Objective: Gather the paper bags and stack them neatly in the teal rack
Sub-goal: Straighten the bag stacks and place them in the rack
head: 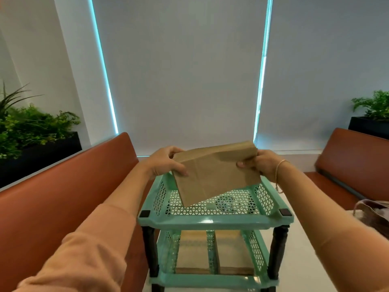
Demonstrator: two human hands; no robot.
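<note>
**Brown paper bags hovering over the teal rack's top tier**

No logos, labels or print are showing anywhere on the paper, it's just plain kraft with fold creases. Both hands are holding a flat bunch of brown paper bags (pixel 216 173), tilted, with its lower corner dipping toward the top tray of the teal rack (pixel 212 221); whether it's touching the mesh, can't tell. The left hand (pixel 163 163) is pinching the left edge, thumb on the front face. The right hand (pixel 257 163) is gripping the right edge, fingers curled round it, a thin bracelet (pixel 279 171) hanging on that wrist. Peach sleeves are covering both forearms.

The rack is perforated plastic with dark posts (pixel 150 251) joining its tiers, and more paper bags (pixel 210 252) are lying flat on the lower tier.

Room-wise: rust-orange bench seats (pixel 69 199) are sitting on either side, planter boxes with greenery (pixel 31 127) are standing behind them, pale roller blinds (pixel 181 70) are covering the windows with daylight leaking through the gaps, and a pale floor is running underneath.
</note>
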